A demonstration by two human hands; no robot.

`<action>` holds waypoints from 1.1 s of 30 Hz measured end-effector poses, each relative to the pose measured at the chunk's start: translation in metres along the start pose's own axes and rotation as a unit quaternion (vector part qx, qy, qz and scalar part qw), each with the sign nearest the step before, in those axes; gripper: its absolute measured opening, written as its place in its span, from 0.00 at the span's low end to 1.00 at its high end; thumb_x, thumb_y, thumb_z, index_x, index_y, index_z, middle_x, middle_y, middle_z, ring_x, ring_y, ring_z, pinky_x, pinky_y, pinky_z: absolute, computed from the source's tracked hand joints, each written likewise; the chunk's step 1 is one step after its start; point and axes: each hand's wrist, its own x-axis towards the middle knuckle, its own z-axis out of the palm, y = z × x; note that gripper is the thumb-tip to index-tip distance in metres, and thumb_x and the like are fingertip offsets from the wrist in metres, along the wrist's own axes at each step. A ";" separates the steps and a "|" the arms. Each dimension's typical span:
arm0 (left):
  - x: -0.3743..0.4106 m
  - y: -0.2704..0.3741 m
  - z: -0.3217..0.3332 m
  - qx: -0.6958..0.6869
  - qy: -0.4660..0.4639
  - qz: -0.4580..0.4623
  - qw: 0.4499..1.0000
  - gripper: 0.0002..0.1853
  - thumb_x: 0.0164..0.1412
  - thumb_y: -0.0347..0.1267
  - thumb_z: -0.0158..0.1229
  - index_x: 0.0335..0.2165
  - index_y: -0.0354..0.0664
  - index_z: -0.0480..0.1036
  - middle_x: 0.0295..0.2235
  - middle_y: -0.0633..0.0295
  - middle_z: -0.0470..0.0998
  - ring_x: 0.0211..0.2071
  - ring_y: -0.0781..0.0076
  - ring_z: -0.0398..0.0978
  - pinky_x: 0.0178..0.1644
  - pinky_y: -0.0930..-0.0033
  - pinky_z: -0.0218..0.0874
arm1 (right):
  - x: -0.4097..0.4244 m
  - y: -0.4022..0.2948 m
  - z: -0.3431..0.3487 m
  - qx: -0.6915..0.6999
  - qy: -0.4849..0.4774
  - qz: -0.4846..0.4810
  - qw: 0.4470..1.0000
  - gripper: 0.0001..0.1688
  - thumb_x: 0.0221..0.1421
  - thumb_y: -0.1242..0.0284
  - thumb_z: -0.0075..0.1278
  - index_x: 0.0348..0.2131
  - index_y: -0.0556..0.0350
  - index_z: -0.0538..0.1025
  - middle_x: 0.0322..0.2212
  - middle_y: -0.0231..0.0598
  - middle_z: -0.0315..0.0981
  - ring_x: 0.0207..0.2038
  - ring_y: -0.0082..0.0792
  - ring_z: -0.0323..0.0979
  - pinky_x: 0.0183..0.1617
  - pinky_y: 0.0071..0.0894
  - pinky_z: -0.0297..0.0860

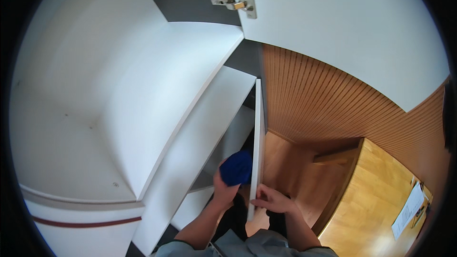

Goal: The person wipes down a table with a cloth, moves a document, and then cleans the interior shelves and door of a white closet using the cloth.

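A bunched dark blue cloth (236,167) is in my left hand (225,189), held up near the inner side of a narrow white cabinet door (256,142). My right hand (272,200) grips the free edge of that door, thumb on the edge and fingers curled on its outer side. The door stands open from the lower part of a white cabinet. Behind the cloth, the lower compartment (228,139) shows pale and dark inner surfaces. I cannot tell whether the cloth touches the door.
White shelves (200,128) rise at the left. A large upper door (339,25) hangs open on a metal hinge (246,5). At the right are a slatted wood wall (314,89) and a wooden table (367,192) bearing a printed paper (407,210).
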 end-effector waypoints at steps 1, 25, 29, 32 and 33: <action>-0.008 0.014 -0.013 0.033 -0.001 0.019 0.999 0.33 0.50 0.24 0.70 0.54 0.32 0.66 0.49 0.53 0.76 0.50 0.69 0.75 0.57 0.67 0.64 | 0.012 0.007 0.007 -0.027 0.005 -0.020 0.999 0.18 0.60 0.70 0.59 0.29 0.51 0.62 0.25 0.27 0.66 0.31 0.17 0.69 0.30 0.18 0.65; -0.110 0.098 -0.070 0.092 -0.011 -0.106 0.990 0.33 0.49 0.27 0.69 0.53 0.34 0.66 0.45 0.52 0.78 0.46 0.67 0.77 0.54 0.66 0.66 | 0.156 0.046 0.120 0.003 0.069 -0.082 0.994 0.17 0.59 0.85 0.51 0.34 0.53 0.58 0.29 0.36 0.63 0.33 0.25 0.65 0.43 0.25 0.66; -0.109 0.103 -0.068 0.106 -0.020 -0.086 0.990 0.31 0.49 0.25 0.68 0.52 0.35 0.67 0.44 0.55 0.78 0.46 0.69 0.77 0.53 0.66 0.66 | 0.156 0.047 0.109 -0.028 0.061 -0.063 0.996 0.14 0.59 0.85 0.49 0.35 0.54 0.59 0.30 0.38 0.66 0.35 0.28 0.68 0.44 0.31 0.69; -0.113 0.109 -0.071 -0.015 0.003 -0.163 0.986 0.29 0.50 0.21 0.66 0.52 0.35 0.68 0.45 0.57 0.79 0.46 0.70 0.77 0.54 0.66 0.66 | 0.153 0.027 0.090 -0.153 0.011 -0.079 0.985 0.11 0.62 0.77 0.52 0.39 0.55 0.64 0.34 0.37 0.71 0.37 0.28 0.70 0.45 0.31 0.70; -0.115 0.112 -0.074 -0.018 0.006 -0.134 0.991 0.29 0.50 0.20 0.65 0.52 0.35 0.68 0.45 0.57 0.78 0.47 0.70 0.76 0.54 0.66 0.66 | 0.151 0.012 0.078 -0.117 0.062 -0.128 0.983 0.11 0.62 0.74 0.53 0.41 0.55 0.65 0.35 0.36 0.71 0.39 0.27 0.70 0.45 0.30 0.69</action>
